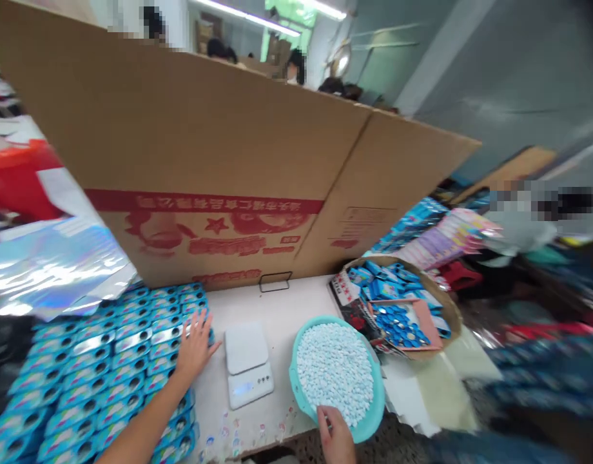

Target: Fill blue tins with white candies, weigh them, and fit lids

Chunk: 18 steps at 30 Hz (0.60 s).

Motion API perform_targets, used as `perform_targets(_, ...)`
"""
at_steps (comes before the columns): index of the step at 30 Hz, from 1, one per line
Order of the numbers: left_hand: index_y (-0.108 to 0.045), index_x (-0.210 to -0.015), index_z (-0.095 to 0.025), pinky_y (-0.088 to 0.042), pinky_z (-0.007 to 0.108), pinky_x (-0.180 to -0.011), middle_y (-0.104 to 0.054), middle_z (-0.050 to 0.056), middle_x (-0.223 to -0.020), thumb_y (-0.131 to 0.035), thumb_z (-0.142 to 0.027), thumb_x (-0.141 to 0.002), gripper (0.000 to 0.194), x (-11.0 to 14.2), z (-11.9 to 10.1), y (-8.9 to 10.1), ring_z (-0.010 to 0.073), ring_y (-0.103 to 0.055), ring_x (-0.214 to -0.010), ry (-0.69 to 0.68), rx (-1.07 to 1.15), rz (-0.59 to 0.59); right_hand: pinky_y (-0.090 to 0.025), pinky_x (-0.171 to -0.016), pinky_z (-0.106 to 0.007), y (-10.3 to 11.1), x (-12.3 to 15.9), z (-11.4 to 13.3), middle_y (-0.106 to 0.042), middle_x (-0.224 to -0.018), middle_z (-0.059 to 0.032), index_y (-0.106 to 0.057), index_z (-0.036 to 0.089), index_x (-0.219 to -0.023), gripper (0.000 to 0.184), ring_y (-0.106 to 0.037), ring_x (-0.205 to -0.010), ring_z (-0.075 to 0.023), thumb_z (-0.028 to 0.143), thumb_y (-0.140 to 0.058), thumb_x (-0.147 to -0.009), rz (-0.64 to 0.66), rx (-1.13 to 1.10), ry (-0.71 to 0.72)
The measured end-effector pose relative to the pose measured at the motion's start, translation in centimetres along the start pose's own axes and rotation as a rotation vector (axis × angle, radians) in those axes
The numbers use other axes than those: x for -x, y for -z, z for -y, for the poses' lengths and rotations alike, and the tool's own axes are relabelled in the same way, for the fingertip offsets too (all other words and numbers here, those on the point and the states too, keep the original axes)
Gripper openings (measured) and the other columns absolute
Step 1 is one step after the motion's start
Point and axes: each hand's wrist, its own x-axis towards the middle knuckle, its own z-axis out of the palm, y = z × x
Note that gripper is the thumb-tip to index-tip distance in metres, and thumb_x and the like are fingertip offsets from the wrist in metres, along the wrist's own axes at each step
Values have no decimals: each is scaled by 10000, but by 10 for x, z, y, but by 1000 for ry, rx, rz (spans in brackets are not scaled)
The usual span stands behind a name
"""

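Observation:
My left hand point(194, 348) lies open and flat on the right edge of a spread of blue tins point(107, 374), several rows deep, on the left of the table. My right hand point(336, 438) is at the near rim of a teal bowl point(296, 386) filled with small pale blue pellets point(335, 370); its fingers are curled, pinching something I cannot make out. A small white digital scale point(248, 364) sits between the two hands, with nothing on its pan.
A tall cardboard wall point(204, 161) with red print stands along the table's far edge. A round woven basket point(446, 309) at right holds blue packets and a pink tray of blue caps. Shiny holographic sheets point(49, 264) lie at left. Other people sit behind and at right.

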Motion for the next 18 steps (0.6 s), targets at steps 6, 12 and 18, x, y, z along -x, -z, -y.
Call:
perform_targets(6, -295, -1376, 11, -138, 517, -1098, -293, 228, -1459, -258, -398, -808, 701, -15, 6, -21, 293, -132, -1403, 33, -57, -50, -483, -671, -273, 14, -16, 14, -651, -715, -55, -663, 220, -703, 425, -620, -693, -184, 483, -382, -884, -65, 55, 16)
perform_targets(12, -364, -1321, 57, -139, 524, -1097, -350, 250, -1417, -204, -349, -805, 676, -13, -24, -5, 318, -148, -1392, 21, -24, -115, -462, -675, -259, 34, -30, 4, -646, -725, -43, -664, 215, -727, 333, -609, -704, -179, 390, -425, -879, -89, 35, 19)
perform_targets(18, -429, -1296, -85, -220, 534, -1066, -458, 207, -1339, -307, -417, -772, 631, 9, -100, -4, 321, -202, -1377, 44, 80, -120, -464, -701, -269, 73, -67, -32, -650, -755, -47, -672, 209, -760, 303, -608, -729, -179, 358, -434, -873, -74, 16, 39)
